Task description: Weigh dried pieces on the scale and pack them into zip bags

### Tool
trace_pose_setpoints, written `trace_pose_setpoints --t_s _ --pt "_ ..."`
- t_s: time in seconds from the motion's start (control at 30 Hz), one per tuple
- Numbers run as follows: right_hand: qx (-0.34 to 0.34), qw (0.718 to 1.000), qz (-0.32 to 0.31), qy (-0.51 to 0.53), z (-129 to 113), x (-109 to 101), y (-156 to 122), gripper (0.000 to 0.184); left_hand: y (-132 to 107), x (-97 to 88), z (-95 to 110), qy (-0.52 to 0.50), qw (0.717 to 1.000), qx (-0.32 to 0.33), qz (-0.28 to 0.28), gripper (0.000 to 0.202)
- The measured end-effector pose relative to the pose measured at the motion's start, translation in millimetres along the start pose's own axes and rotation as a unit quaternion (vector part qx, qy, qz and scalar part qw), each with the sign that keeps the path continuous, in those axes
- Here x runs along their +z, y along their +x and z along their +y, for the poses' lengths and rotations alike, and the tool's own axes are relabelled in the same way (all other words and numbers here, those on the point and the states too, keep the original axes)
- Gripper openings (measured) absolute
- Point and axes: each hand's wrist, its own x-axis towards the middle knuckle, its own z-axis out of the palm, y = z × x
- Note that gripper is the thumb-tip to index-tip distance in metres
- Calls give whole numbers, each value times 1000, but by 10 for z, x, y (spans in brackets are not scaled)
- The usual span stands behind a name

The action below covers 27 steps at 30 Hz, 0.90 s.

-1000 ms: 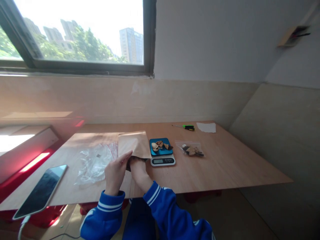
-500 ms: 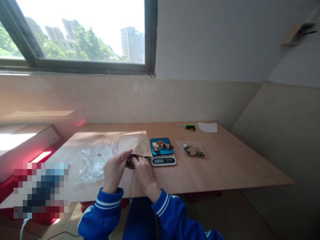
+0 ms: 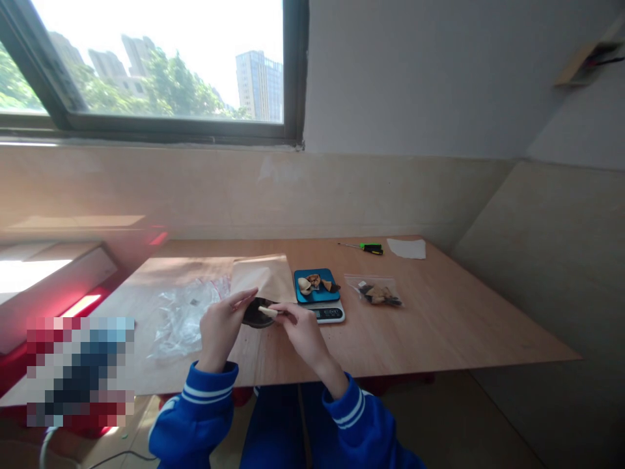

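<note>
A brown paper bag [image 3: 263, 277] lies on the table with its dark mouth [image 3: 256, 317] facing me. My left hand [image 3: 219, 332] grips the left edge of that mouth and keeps it spread. Over the opening, my right hand [image 3: 303, 332] pinches a pale dried piece [image 3: 268, 312] between closed fingers; its exact kind is unclear. Beside the bag stands a kitchen scale [image 3: 336, 312] with a blue top, partly covered by my right hand. Several brown and cream dried pieces [image 3: 314, 283] rest on the scale's top.
Right of the scale lies a clear zip bag [image 3: 375, 293] with dark and brown dried pieces. Crumpled clear plastic bags [image 3: 180, 319] lie at the left. Toward the back are screwdrivers [image 3: 368, 248] and a white paper sheet [image 3: 407, 249]. The wooden table [image 3: 463, 326] meets the wall behind.
My right hand has drawn back to the right from the bag's mouth, and a pale dried piece now shows in its fingers. The mouth gapes wider; my left hand has hardly moved.
</note>
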Motion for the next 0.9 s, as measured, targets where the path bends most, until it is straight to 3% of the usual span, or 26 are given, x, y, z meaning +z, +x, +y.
trace_pose_setpoints --t_s 0.1,0.17,0.3,0.43,0.63,0.9 --pt "54 990 -6 134 51 -208 30 19 1 -19 -11 -5 1000 -9 -1 25" --pt "66 985 24 158 120 -428 99 26 -2 -30 -32 -7 1000 -17 -2 25" --pt "59 989 119 62 368 -964 399 31 -19 -23 -97 -19 1000 -10 0 25" --pt "95 986 130 -38 711 -1345 821 25 -45 4 -131 -28 1000 -6 -1 25" --pt "122 982 85 -114 1097 -1419 1212 12 -69 -4 -145 -42 999 -13 -10 24" --pt "110 978 20 -177 1243 -1390 1210 18 -77 -11 -173 -41 999 -5 -9 24"
